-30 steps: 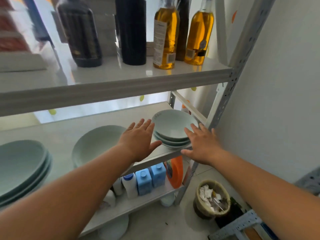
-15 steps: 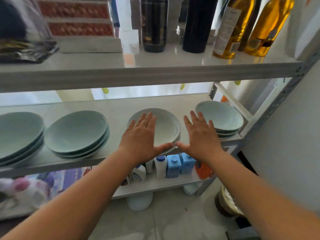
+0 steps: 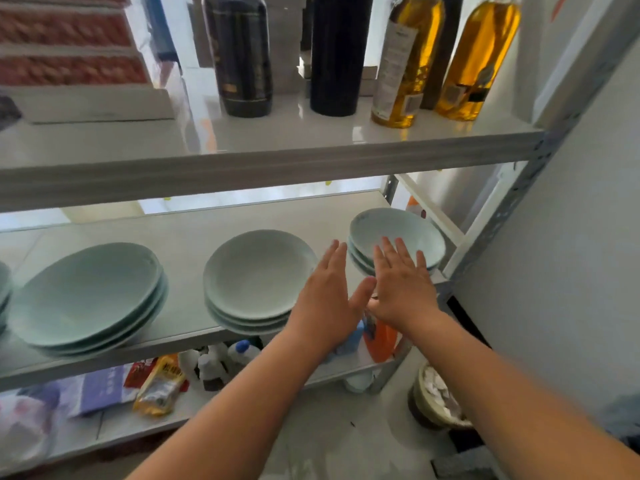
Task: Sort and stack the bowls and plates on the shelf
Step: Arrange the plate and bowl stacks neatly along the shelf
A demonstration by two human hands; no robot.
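Three stacks of pale green glazed dishes stand in a row on the white middle shelf board (image 3: 187,233) of a grey metal rack in the head view. A stack of wide shallow plates (image 3: 90,292) sits toward the left. A stack of mid-sized shallow plates (image 3: 258,271) sits in the middle, at the board's front edge. A stack of small deep bowls (image 3: 405,226) sits at the right end, near the rack's perforated upright post (image 3: 491,230). The rim of a fourth stack (image 3: 3,289) shows at the left border. Both hands hold nothing. The left hand (image 3: 325,299) is flat, fingers straight and close together, over the gap between the mid-sized plates and the bowls. The right hand (image 3: 403,289) is flat too, fingers slightly spread, its fingertips (image 3: 388,247) overlapping the front of the bowl stack; whether they touch it I cannot tell. The two thumbs nearly meet. On the upper shelf stand a dark labelled bottle (image 3: 242,57), a black bottle (image 3: 341,53) and two amber oil bottles (image 3: 405,64). On the lower shelf are an orange plastic bottle (image 3: 381,337) and a yellow packet (image 3: 159,386). A round woven basket (image 3: 422,407) sits on the floor.
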